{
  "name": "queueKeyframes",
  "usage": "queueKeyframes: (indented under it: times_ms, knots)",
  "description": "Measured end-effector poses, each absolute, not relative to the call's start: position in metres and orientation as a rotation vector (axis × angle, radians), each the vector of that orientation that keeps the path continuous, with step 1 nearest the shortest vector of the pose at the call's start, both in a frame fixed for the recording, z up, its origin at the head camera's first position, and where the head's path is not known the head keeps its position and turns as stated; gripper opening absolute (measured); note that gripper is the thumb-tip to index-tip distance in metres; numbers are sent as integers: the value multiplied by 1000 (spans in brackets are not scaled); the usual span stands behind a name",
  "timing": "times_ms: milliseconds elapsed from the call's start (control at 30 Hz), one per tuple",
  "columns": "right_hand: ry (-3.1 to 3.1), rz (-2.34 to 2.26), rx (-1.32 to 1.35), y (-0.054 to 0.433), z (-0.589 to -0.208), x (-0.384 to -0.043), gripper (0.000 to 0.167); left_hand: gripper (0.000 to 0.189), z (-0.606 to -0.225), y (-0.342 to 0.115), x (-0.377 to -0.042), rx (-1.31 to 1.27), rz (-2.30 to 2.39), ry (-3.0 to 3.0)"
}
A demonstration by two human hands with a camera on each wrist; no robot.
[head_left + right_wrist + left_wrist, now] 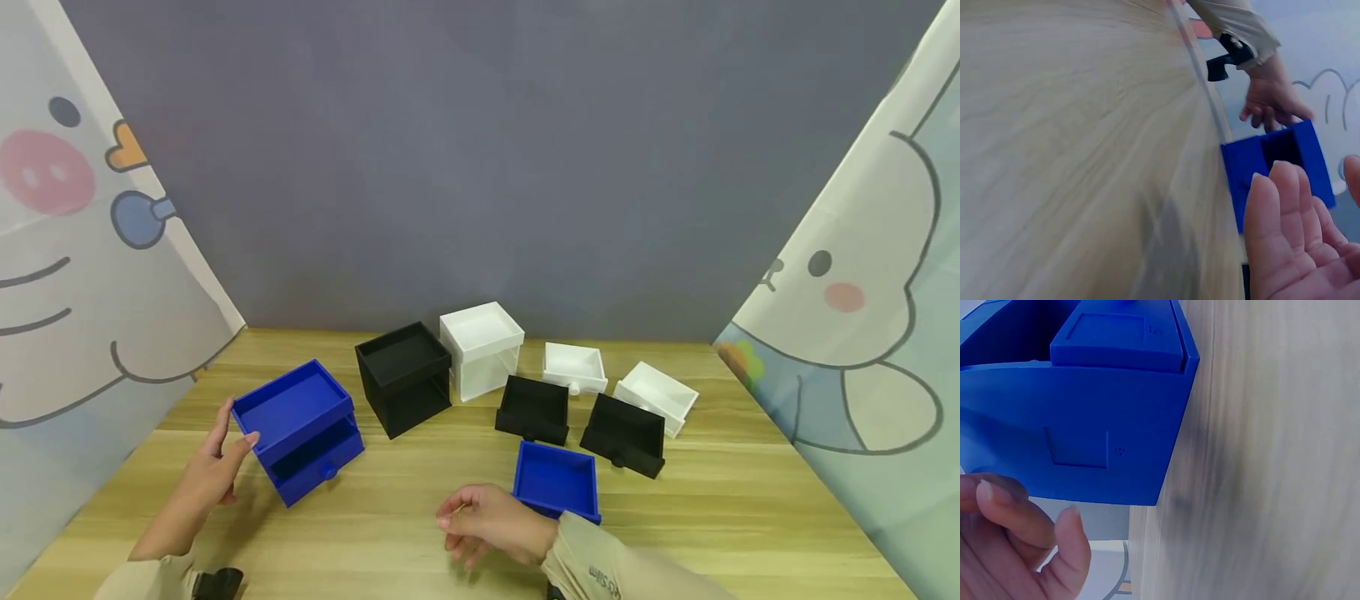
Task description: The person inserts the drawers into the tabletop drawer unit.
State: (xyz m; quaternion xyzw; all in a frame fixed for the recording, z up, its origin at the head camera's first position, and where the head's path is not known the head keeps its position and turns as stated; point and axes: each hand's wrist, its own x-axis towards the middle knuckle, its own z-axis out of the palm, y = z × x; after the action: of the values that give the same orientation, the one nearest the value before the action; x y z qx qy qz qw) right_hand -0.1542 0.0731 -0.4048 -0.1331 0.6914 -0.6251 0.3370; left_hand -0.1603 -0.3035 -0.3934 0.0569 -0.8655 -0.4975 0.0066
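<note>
A blue drawer box (292, 408) stands at the left, with a drawer (318, 467) in its lower slot and the upper slot a dark opening. My left hand (213, 462) touches the box's left side near the top, thumb and index finger extended along the rim. In the left wrist view its other fingers (1013, 519) bend loosely beside the blue side wall. My right hand (495, 521) hovers over the wooden table with relaxed fingers and holds nothing. Close behind its wrist lies a loose blue drawer (555, 479), partly covered by the sleeve.
A black box (405, 375) and a white box (483, 346) stand behind, toward the grey wall. To their right lie two black drawers (534, 404) and two white drawers (573, 362). The table (750, 517) meets cartoon-printed panels (862, 292) on both sides.
</note>
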Motion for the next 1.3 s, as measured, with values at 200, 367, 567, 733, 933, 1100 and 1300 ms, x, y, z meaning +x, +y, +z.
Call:
queueKeyframes:
  times_ms: [200, 367, 567, 733, 933, 1100, 1300]
  knots:
    - [1743, -1645, -433, 112, -403, -148, 28, 76, -397, -305, -158, 177, -1519, -2721]
    - [1726, -1648, -451, 142, -403, -142, 33, 75, -395, -305, -159, 158, -1409, -2743]
    - [1770, -1642, -402, 171, -408, -135, 34, 75, -395, -304, -158, 174, -1400, -2751]
    - [1779, -1642, -404, 189, -410, -132, 39, 76, -395, -304, -158, 163, -1421, -2751]
    - [1852, -1593, -318, 199, -409, -129, 36, 76, -395, -305, -160, 179, -1429, -2754]
    - [1876, -1593, -206, 203, -411, -125, 29, 75, -395, -305, -159, 158, -1371, -2755]
    - [1829, -1628, -157, 206, -416, -124, 37, 74, -396, -304, -158, 109, -1373, -2735]
